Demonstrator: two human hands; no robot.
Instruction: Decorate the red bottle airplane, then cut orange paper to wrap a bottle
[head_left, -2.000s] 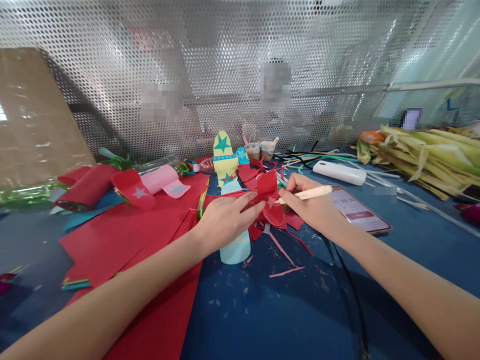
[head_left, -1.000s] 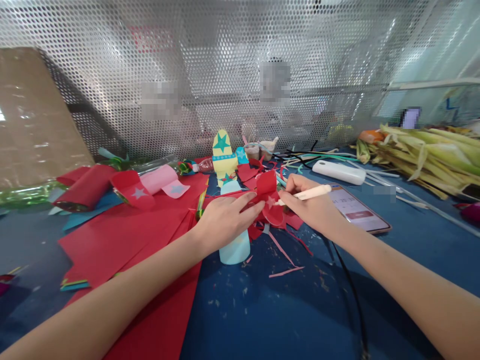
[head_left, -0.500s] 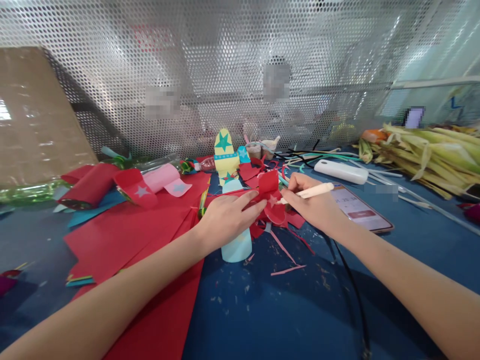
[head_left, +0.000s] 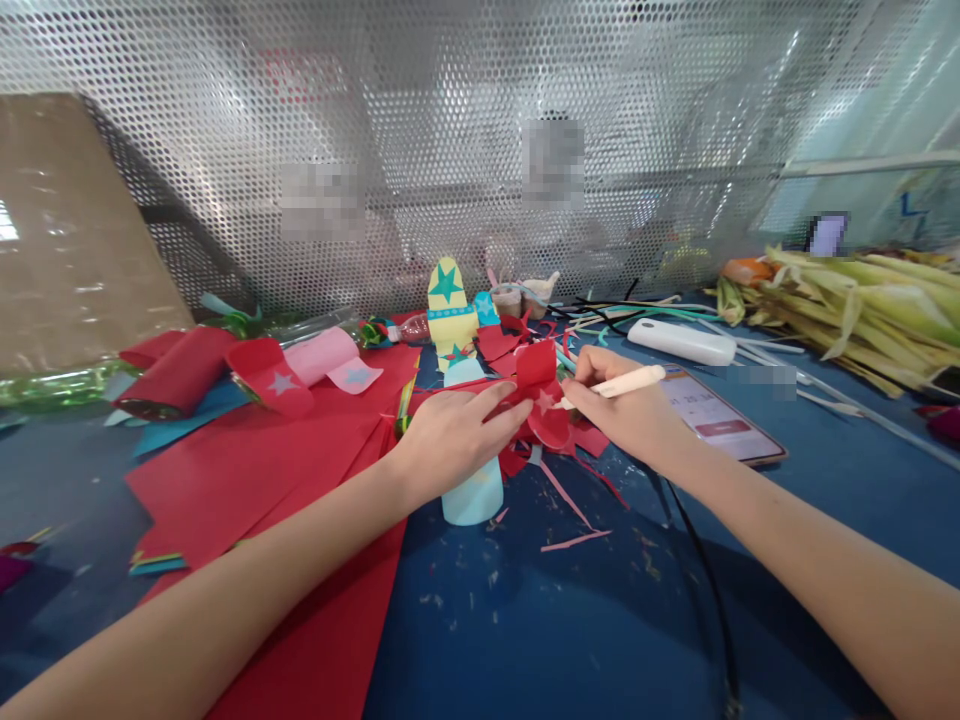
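Observation:
My left hand [head_left: 454,435] is closed on a curled red paper piece [head_left: 550,428], its fingertips lying along the left side of a pale star on the paper. In my right hand [head_left: 611,395] is a white pen [head_left: 634,381], gripped near its front end. The pen's tip points left and is at or very near the star's right edge. Under my left hand lies a light-blue paper strip [head_left: 472,498] with a rounded end. Just beyond it, a yellow paper piece with green stars [head_left: 448,290] stands up. My left fingers partly hide the red piece.
Red paper sheets [head_left: 300,560] spread across the left, with a red paper roll [head_left: 180,372] and a pink paper piece [head_left: 326,358] behind. A phone [head_left: 720,420] and a white oblong device [head_left: 681,343] lie right, before corn husks [head_left: 862,310]. A perforated metal panel [head_left: 442,100] bounds the back.
Both hands stay in nearly the same place. The pen has shifted very slightly at the star; the red paper piece is still held.

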